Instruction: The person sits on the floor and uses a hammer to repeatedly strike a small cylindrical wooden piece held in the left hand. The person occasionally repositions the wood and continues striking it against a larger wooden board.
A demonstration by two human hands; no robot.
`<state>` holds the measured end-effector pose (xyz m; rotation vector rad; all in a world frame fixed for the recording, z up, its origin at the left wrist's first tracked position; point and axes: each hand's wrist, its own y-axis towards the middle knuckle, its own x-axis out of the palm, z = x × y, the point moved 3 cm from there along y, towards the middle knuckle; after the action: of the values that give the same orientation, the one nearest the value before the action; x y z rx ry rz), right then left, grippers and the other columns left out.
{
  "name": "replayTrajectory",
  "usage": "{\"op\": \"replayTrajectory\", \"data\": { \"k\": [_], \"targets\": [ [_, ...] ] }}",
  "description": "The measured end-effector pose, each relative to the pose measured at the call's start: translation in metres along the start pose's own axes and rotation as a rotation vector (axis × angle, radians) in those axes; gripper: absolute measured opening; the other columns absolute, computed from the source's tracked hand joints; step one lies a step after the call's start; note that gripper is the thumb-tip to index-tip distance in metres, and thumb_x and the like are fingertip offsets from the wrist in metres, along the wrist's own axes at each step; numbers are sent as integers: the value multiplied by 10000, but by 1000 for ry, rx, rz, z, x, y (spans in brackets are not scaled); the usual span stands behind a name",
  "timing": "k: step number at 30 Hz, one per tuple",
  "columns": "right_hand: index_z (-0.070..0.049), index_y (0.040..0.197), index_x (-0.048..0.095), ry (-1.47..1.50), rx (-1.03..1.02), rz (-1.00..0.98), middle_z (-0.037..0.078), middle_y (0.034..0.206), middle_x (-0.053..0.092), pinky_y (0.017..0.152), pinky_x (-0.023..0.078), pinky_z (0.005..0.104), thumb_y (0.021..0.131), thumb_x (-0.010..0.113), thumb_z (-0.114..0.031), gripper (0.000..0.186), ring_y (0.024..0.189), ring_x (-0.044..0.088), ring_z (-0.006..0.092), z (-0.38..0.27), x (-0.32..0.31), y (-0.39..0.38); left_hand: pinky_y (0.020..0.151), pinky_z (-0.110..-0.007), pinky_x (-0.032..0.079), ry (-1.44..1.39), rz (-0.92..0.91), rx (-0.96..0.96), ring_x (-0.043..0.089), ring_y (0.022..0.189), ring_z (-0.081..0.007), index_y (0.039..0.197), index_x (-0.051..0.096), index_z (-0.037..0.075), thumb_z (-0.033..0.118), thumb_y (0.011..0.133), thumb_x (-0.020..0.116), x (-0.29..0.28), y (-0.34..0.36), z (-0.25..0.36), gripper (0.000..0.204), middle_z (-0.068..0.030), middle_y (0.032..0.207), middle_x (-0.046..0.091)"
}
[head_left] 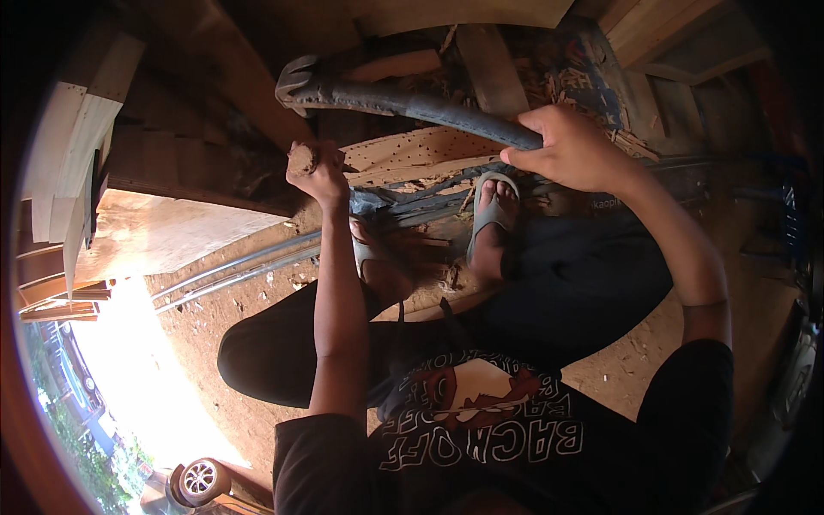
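Observation:
My right hand (573, 150) is wrapped around the end of a long dark handle belonging to a hammer (416, 106). The hammer lies roughly level across the view, its metal head at the far left end, above and a little beyond my left hand (323, 182). That left hand is closed around a tool with a round, worn brown wooden handle end (302, 160); the rest of this tool is hidden below the fist. Beneath the hammer is a light wooden board (421, 156) with rows of small dark holes.
My sandalled feet (495, 206) stand close to the board. Long metal bars (236, 268) lie on the dirt floor to the left, beside a plywood panel (176, 227). Wood scraps and chips (566, 90) litter the far side. A vehicle wheel (199, 481) shows at lower left.

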<state>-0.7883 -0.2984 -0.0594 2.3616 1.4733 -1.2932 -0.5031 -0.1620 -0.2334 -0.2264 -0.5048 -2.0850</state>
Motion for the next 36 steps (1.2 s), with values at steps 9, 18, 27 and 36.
{"op": "replayTrajectory", "data": {
  "k": [9, 18, 27, 36],
  "targets": [
    [28, 931, 704, -12, -12, -8, 170, 672, 623, 612, 449, 379, 858, 717, -229, 267, 595, 585, 224, -2, 3, 1, 415, -230, 376, -13, 11, 16, 482, 496, -71, 708, 549, 11, -82, 766, 625, -3, -1, -3, 133, -10, 614, 527],
    [29, 958, 705, -10, -59, 2, 155, 703, 673, 631, 512, 363, 895, 695, -207, 245, 634, 681, 223, -9, 5, -2, 400, -246, 273, 60, -5, 81, 378, 453, -67, 720, 514, 34, -96, 797, 528, 9, -4, 0, 151, -17, 572, 476],
    [38, 1048, 682, 40, -160, -25, 132, 721, 695, 624, 557, 330, 930, 680, -219, 283, 654, 721, 176, -4, 7, -4, 419, -230, 369, -21, -69, 36, 461, 485, -66, 736, 568, -1, -76, 790, 593, 9, -2, -2, 95, -13, 618, 530],
    [29, 970, 679, 74, -100, -22, 118, 699, 682, 619, 538, 323, 920, 691, -238, 272, 635, 696, 167, 6, 12, 4, 429, -235, 392, -8, -40, 3, 492, 504, -74, 730, 570, -1, -65, 790, 606, 2, -3, -6, 96, -24, 613, 539]
  ]
}}
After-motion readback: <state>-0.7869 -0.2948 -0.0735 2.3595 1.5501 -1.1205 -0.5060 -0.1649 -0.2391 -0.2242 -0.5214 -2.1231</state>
